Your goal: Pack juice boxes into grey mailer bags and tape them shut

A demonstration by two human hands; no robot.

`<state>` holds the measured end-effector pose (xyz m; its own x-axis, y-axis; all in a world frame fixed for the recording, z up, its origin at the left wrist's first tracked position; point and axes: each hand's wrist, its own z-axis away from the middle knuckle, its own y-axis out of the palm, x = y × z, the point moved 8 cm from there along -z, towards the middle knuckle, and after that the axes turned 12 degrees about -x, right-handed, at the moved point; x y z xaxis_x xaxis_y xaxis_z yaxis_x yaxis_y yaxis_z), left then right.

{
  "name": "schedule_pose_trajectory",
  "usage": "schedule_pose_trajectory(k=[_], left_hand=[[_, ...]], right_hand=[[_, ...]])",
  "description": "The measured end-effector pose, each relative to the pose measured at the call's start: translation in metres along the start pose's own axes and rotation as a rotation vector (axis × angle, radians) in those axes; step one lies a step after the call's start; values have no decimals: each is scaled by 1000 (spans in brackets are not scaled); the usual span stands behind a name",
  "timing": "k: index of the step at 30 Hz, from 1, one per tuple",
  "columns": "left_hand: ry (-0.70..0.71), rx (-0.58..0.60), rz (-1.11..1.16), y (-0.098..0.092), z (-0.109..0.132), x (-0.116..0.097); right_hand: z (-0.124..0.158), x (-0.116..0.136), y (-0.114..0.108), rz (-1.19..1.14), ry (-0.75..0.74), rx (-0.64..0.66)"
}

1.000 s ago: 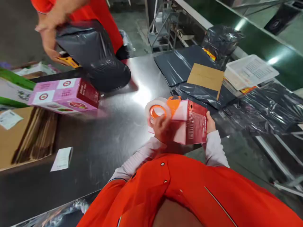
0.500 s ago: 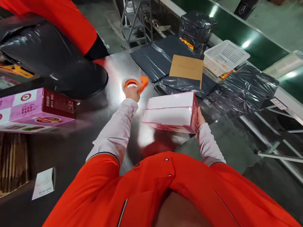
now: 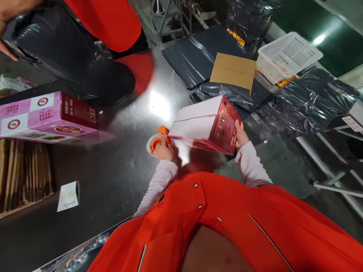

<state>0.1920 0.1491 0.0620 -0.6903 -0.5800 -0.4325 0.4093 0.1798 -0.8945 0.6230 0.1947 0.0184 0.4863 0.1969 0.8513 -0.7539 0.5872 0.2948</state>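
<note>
My left hand is closed around an orange tape dispenser with a roll of tape in it, close to the left end of a carton. White on top with dark red printed ends, the carton is tilted above the metal table. My right hand grips its right end, fingers on the red printed face. Whether the dispenser touches the carton I cannot tell.
At left lies a pink printed box above a stack of flattened cardboard. A co-worker's hand holds a black-wrapped parcel. Black plastic bags, a cardboard sheet and a white basket lie at the back right.
My left hand has drawn the tape dispenser back toward my body, to the carton's left end. The carton has turned and tilted in my right hand, showing more of its red end.
</note>
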Motion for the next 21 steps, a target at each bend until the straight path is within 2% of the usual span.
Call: schedule_pose_trajectory(k=[1, 2, 3, 4, 6, 8, 10, 11, 12, 14, 15, 17, 18, 21], left_hand=[[4, 41, 11, 8, 12, 1], [-2, 37, 10, 6, 15, 3], [-8, 1, 3, -4, 11, 4], [4, -57, -1, -23, 0, 2], [97, -246, 4, -77, -29, -15], [276, -431, 31, -133, -56, -52], [482, -527, 18, -169, -73, -99], [577, -532, -18, -176, -80, -122], [645, -500, -79, -175, -87, -143], [766, -336, -265, -154, -101, -174], [812, -236, -352, -142, -108, -181], [877, -95, -461, -129, -118, -180], [900, -81, -471, -132, -121, -175], [924, -205, -374, -170, -113, -144]], right_hand=[[-1, 2, 9, 10, -37, -15], [-2, 5, 20, 26, -75, -24], [-2, 8, 33, 47, -112, -20], [-3, 10, 49, 69, -146, 1], [-3, 13, 84, 100, -197, 77], [-3, 11, 122, 121, -236, 154], [-1, 7, 160, 140, -272, 214], [0, 4, 177, 150, -288, 234], [2, 0, 193, 160, -300, 245], [5, -5, 215, 178, -312, 244], [6, -7, 221, 184, -313, 236], [6, -8, 225, 194, -312, 225], [5, -8, 223, 202, -319, 222], [-3, -2, 215, 253, -401, 195]])
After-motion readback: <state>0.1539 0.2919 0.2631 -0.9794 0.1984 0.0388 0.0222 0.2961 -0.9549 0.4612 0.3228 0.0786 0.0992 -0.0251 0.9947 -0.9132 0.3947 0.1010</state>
